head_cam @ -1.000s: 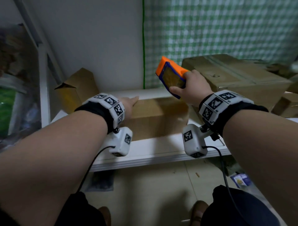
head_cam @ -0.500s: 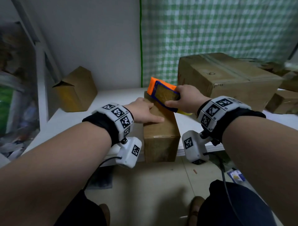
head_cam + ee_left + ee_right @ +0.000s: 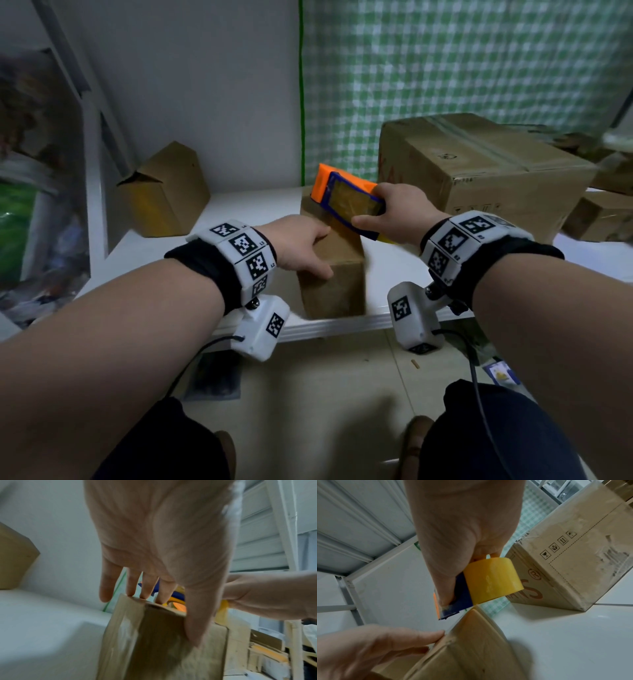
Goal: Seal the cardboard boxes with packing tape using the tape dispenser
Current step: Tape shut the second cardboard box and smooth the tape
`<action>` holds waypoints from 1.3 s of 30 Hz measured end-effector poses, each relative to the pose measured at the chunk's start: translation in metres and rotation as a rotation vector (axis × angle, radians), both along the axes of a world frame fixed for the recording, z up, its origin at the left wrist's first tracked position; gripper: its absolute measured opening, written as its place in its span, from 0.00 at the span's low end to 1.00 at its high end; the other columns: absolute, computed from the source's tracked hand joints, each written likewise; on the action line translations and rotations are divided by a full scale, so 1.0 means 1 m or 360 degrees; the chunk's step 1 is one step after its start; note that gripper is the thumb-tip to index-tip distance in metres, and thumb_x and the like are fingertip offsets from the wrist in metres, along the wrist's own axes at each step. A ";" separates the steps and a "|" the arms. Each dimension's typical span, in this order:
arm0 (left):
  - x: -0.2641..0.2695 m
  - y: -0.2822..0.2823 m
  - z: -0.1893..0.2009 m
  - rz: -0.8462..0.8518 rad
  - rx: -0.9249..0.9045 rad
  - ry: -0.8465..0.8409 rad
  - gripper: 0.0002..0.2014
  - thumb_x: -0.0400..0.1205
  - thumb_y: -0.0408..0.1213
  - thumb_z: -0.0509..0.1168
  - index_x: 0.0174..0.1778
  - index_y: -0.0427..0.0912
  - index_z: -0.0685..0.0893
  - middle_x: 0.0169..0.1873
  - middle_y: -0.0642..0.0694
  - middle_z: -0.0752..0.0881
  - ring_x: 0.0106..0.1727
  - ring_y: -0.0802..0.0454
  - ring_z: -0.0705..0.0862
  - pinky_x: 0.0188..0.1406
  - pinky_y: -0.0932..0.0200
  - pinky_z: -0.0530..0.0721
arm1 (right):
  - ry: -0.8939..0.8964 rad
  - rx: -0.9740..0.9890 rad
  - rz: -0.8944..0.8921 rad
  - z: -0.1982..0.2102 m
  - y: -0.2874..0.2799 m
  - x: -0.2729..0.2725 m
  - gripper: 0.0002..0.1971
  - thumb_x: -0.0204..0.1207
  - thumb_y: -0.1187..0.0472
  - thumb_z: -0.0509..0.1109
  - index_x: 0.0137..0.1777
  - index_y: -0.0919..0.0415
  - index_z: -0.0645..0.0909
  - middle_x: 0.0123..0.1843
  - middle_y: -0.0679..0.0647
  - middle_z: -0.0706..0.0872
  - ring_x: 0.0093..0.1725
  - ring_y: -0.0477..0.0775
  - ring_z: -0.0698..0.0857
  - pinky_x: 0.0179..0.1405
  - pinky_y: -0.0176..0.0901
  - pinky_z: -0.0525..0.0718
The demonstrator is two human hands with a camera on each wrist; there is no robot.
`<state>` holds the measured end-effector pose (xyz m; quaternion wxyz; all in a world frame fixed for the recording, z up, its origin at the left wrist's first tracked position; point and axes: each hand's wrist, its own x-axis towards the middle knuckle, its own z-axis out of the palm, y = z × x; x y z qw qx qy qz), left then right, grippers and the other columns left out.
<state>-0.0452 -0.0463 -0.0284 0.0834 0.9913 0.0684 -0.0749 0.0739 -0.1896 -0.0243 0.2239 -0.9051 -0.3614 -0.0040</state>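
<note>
The small brown cardboard box [image 3: 330, 274] sits at the near edge of the white worktop [image 3: 239, 209], with one short end facing the person. The left hand [image 3: 301, 248] lies on top of the box at its near left corner; its grip is spread, with straight fingers [image 3: 145, 586] pressing on the top and the thumb [image 3: 197, 622] lying down the near face. Just to the right of that hand, the right hand [image 3: 400, 216] holds the orange and blue tape dispenser [image 3: 346, 198], its grip curled tight around the dispenser body. The dispenser tilts down onto the far part of the box top. From the right wrist, the yellow tape roll [image 3: 493, 580] shows just beyond the curled fingers, right above the top edge of the box. Past the right hand stands a big brown cardboard box with tape across its top [image 3: 479, 164]. Far to the left of the left hand, near the grey wall, a tilted open cardboard box [image 3: 164, 192] rests on the worktop. Behind it all hangs a green checked cloth [image 3: 445, 61].
</note>
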 end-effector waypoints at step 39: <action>0.002 -0.003 0.024 0.1232 -0.2450 -0.0748 0.09 0.83 0.31 0.62 0.35 0.41 0.79 0.17 0.50 0.83 0.33 0.55 0.80 0.35 0.60 0.81 | 0.0902 0.1240 -0.0083 0.020 -0.043 -0.026 0.14 0.70 0.46 0.76 0.36 0.58 0.85 0.35 0.55 0.88 0.35 0.52 0.87 0.36 0.40 0.84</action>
